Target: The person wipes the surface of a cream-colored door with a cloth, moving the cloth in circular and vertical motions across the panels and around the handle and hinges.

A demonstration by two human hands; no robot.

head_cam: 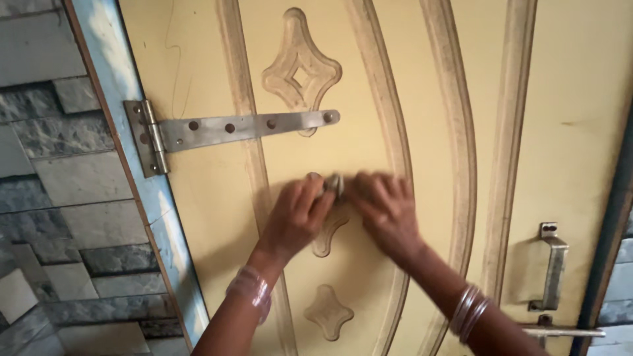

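A: What are the hands on?

B: Both meet on a small grey thing (333,184) pressed against the yellow door (198,198), well below the strap hinge (231,128) and just above a carved diamond (328,231) in the panel. The left hand (293,221) curls its grip over the thing's left side, fingers pressed together. The right hand (382,207) is blurred; its fingers lie flat beside the thing, and I cannot tell whether they pinch it.

A: What is it made of?

B: It looks dull and metallic, but it is too small and smeared to name. The hinge is long, flat steel with round bolt heads. The door is smooth painted board with raised curved mouldings and diamond carvings, dusty in the grooves.

A: What could go wrong?

B: I judge the thing could slip from the fingers and drop, since only fingertips hold it against an upright surface. The bangles (469,310) on the wrists could scrape the paint.
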